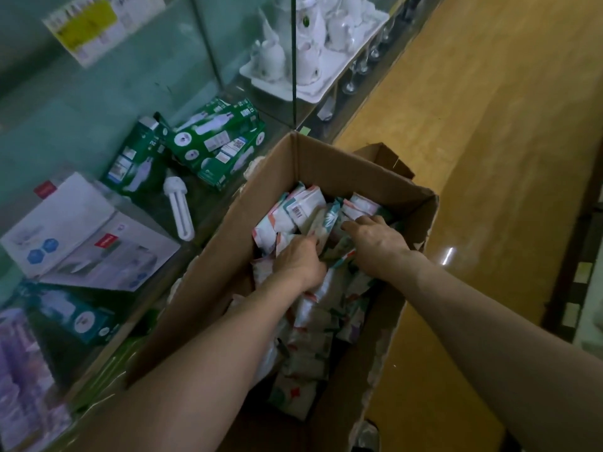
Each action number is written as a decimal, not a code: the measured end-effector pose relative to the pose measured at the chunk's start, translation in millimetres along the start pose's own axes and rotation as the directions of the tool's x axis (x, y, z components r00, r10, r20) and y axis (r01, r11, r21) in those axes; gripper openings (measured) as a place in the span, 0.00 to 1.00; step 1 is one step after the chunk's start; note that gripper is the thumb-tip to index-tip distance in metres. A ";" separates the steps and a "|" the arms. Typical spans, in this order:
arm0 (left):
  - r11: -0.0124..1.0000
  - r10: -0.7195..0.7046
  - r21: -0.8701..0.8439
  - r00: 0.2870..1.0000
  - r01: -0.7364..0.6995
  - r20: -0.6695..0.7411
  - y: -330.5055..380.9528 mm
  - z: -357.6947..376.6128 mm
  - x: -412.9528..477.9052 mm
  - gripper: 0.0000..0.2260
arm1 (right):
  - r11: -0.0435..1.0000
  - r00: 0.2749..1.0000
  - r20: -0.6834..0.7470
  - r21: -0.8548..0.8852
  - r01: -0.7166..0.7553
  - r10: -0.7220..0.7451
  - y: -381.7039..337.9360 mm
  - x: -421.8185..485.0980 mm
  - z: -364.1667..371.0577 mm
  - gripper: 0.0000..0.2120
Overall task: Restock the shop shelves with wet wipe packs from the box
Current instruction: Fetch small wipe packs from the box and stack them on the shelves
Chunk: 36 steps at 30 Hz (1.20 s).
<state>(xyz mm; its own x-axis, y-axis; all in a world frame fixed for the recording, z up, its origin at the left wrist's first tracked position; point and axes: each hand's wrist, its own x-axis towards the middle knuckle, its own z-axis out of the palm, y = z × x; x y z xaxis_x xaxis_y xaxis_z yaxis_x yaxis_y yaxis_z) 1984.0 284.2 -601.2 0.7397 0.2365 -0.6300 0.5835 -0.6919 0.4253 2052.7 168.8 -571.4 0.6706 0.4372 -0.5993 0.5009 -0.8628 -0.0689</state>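
The left hand (298, 262) and right hand (375, 243) gripped upright wet wipe packs (301, 210) directly beneath them (shelf (81, 132) lay leftward).

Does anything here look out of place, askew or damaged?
Yes. One bare lamp tube lies loose on the shelf, outside any packaging, beside green bulb boxes tumbled at odd angles. The right wall of the cardboard box has a ragged, torn edge.
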 end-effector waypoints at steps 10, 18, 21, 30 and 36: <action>0.495 -0.147 -0.840 0.974 0.222 0.171 -21.4 -6.7 7.5 0.20 | 0.945 0.997 -0.079 0.328 0.012 0.014 -12.1 4.9 -24.4 0.13; 0.182 -0.191 -0.947 0.954 0.265 0.230 -39.9 -20.0 3.7 0.09 | 0.774 0.993 -0.023 0.629 -0.078 0.119 -33.7 32.9 -5.7 0.16; 0.255 -0.309 -0.950 0.946 0.180 0.097 -38.8 -15.7 0.7 0.10 | 0.781 0.984 -0.014 0.611 -0.131 0.176 -41.0 40.7 4.2 0.17; 0.526 -0.503 -0.846 0.834 0.089 -0.225 -46.4 -5.2 -2.2 0.15 | 0.963 0.979 -0.159 0.256 -0.086 0.130 -37.1 56.2 12.5 0.13; 0.769 -0.421 -0.617 0.858 0.165 -0.294 -46.2 -7.6 -1.3 0.18 | 0.995 0.990 -0.108 0.033 0.092 -0.088 -39.4 68.8 29.9 0.29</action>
<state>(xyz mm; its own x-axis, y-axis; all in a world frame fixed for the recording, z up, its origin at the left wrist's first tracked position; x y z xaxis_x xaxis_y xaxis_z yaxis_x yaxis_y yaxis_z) 1958.6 321.0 -615.1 0.4879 0.6947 -0.5285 0.7781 -0.0717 0.6241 2062.7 225.2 -633.8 0.6789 0.5366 -0.5011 0.5421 -0.8267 -0.1507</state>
